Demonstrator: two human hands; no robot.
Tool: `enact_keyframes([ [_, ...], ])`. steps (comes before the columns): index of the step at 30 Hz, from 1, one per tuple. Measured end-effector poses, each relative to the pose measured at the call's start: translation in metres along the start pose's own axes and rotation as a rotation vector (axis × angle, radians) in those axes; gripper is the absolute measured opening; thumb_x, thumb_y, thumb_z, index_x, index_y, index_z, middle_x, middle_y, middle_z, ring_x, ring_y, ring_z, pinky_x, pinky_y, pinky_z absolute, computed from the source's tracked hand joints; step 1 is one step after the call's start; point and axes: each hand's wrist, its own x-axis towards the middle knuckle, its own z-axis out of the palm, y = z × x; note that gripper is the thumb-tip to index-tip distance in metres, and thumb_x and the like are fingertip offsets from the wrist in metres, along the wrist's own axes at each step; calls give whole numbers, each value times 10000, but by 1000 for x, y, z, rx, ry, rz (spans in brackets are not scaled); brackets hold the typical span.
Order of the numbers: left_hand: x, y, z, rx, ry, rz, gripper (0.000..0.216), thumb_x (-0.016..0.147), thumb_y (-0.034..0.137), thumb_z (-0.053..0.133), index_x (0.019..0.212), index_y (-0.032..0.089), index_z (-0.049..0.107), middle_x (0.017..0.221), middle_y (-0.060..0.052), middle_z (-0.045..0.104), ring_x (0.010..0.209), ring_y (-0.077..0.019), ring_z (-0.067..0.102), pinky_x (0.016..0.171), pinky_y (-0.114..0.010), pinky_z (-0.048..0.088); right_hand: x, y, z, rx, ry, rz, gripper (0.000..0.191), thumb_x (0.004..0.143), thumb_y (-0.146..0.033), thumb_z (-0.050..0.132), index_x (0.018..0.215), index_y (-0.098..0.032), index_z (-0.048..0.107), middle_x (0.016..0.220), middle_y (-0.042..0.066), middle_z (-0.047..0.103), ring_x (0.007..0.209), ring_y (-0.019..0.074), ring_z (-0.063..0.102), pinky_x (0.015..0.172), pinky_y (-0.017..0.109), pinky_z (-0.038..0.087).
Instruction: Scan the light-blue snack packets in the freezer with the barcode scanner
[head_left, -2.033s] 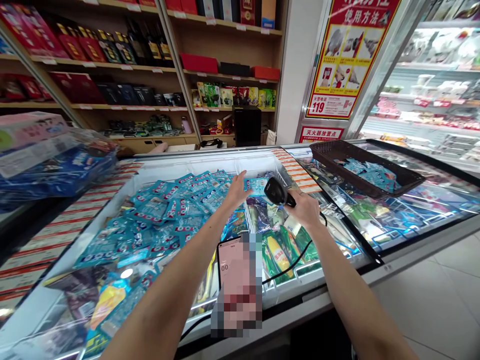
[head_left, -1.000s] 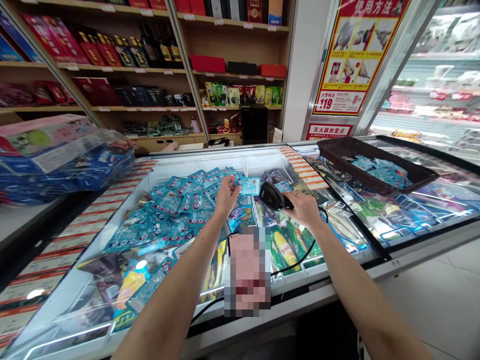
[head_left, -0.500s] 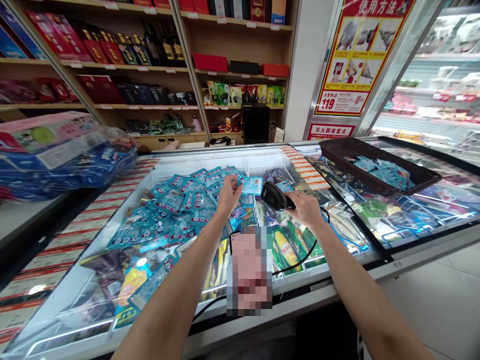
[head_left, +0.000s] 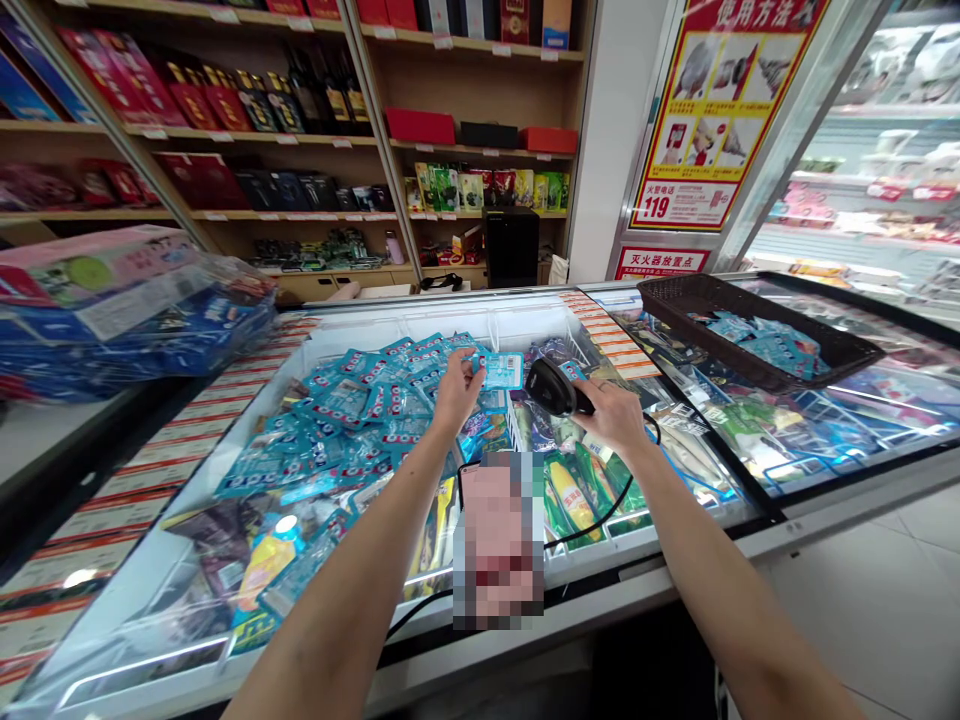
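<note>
My left hand (head_left: 455, 392) pinches a small blue packet (head_left: 502, 370) and holds it up over the open chest freezer (head_left: 480, 325). My right hand (head_left: 616, 414) grips a black corded barcode scanner (head_left: 550, 386), its head pointed left at the packet from a short distance. Below the left hand lies a heap of the same blue packets (head_left: 352, 420) in the freezer's left compartment. A phone (head_left: 495, 530), partly blurred out, stands on the freezer's front edge between my forearms, with the scanner's cable looping behind it.
A dark wicker tray (head_left: 757, 325) with several blue packets rests on the freezer's glass lid at right. Wrapped boxes (head_left: 127, 300) are stacked at left. Wooden shelves of bottles and boxes stand behind, a glass-door cooler (head_left: 862, 170) at right. Other frozen goods fill the right compartments.
Two seconds ago my left hand reached flat into the blue packets; it since lifted one and holds it before the scanner. In the last half second almost nothing has moved.
</note>
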Motion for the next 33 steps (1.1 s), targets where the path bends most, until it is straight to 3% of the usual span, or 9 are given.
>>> enact_keyframes([
  [2, -1, 0, 0, 90, 24, 28, 493, 863, 330, 493, 1308, 168, 353, 854, -44, 595, 718, -153, 586, 702, -312, 481, 0, 2, 0, 0, -5, 10, 327, 821, -378, 547, 1118, -249, 591, 946, 24, 660, 890, 177, 598, 701, 251, 384],
  [4, -1, 1, 1, 176, 63, 108, 523, 864, 303, 486, 1348, 175, 335, 1081, -113, 580, 947, -206, 589, 835, -363, 476, 0, 4, 1, -4, -25, 29, 337, 815, -387, 550, 1124, -257, 590, 976, 22, 663, 889, 176, 601, 697, 252, 387],
  [6, -2, 2, 2, 248, 92, 213, 521, 865, 250, 463, 1366, 182, 338, 1302, -145, 473, 1198, -244, 471, 978, -404, 411, 0, 6, 0, -17, -57, 54, 343, 809, -395, 556, 1126, -267, 592, 992, 17, 665, 884, 178, 605, 683, 254, 390],
  [8, -2, 1, 3, 322, 72, 291, 492, 863, 181, 416, 1354, 193, 381, 1401, -124, 400, 1313, -240, 355, 1056, -427, 341, 0, 7, 0, -35, -90, 79, 349, 801, -400, 566, 1127, -277, 594, 982, 14, 668, 879, 180, 611, 668, 256, 390],
  [14, -5, 0, 7, 556, -212, 315, 471, 796, 22, 369, 1105, 272, 621, 1196, -11, 625, 1138, -186, 535, 1112, -460, 237, 0, 11, -2, -125, -136, 208, 403, 784, -449, 582, 1155, -292, 590, 872, 35, 669, 816, 205, 623, 640, 268, 387],
  [17, -8, 7, 8, 625, -189, 297, 421, 834, 82, 378, 1142, 261, 602, 1199, -41, 623, 1138, -204, 533, 1100, -459, 236, 1, 13, -2, -150, -125, 266, 422, 789, -466, 572, 1174, -292, 581, 876, 44, 668, 812, 207, 624, 635, 269, 385],
  [22, -10, 22, 11, 691, -173, 306, 345, 884, 318, 429, 1190, 224, 560, 1161, -101, 623, 1129, -259, 528, 1091, -498, 207, 2, 17, 0, -154, -103, 321, 404, 794, -460, 566, 1154, -278, 591, 890, 50, 671, 834, 205, 624, 625, 262, 379],
  [26, -6, 28, 20, 782, -245, 333, 316, 874, 181, 402, 1118, 225, 597, 1172, -100, 613, 1134, -257, 531, 1103, -512, 160, 4, 19, 3, -142, -114, 315, 394, 808, -459, 548, 1144, -260, 596, 901, 58, 672, 849, 205, 617, 636, 261, 383],
  [33, 7, 29, 22, 751, -447, 264, 415, 809, 53, 388, 1159, 189, 568, 1267, -123, 545, 1176, -273, 497, 957, -425, 392, 7, 22, 5, -118, -84, 306, 353, 803, -426, 557, 1125, -285, 600, 894, 34, 668, 833, 204, 615, 643, 267, 381],
])
